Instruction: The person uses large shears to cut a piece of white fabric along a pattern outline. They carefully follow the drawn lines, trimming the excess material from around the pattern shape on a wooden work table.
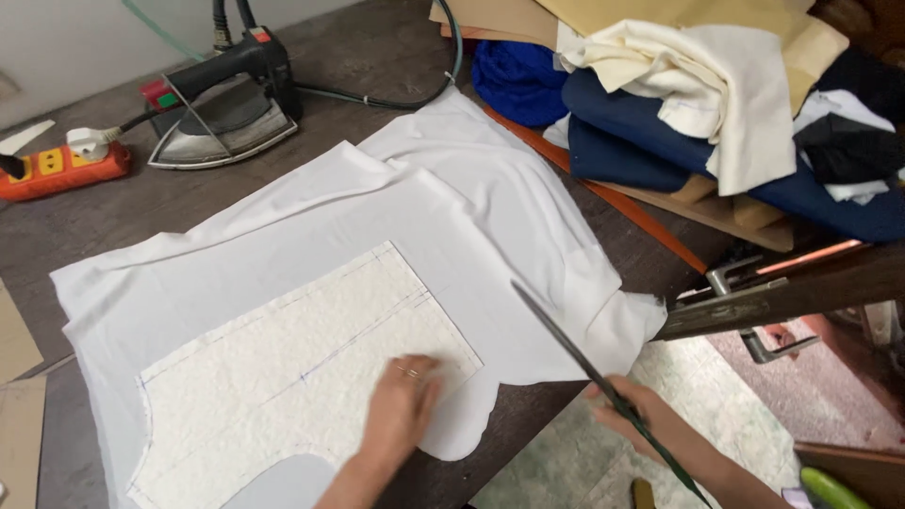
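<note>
A white cloth [311, 217] lies spread over a dark wooden table [368, 57]. On it rests a textured off-white pattern piece [283, 377] with faint drawn lines. My left hand [401, 405] presses flat on the lower right corner of that piece, a ring on one finger. My right hand [641, 419] is off the table's edge and grips a pair of long dark scissors [566, 344]. Their blades point up and to the left, over the cloth's right edge.
A heavy iron [226, 104] stands at the back left beside an orange power strip [61, 170]. Folded blue, cream and white fabrics [698, 104] pile up at the back right. A metal handle [745, 302] juts out at the right. Cardboard [19, 415] lies at the left edge.
</note>
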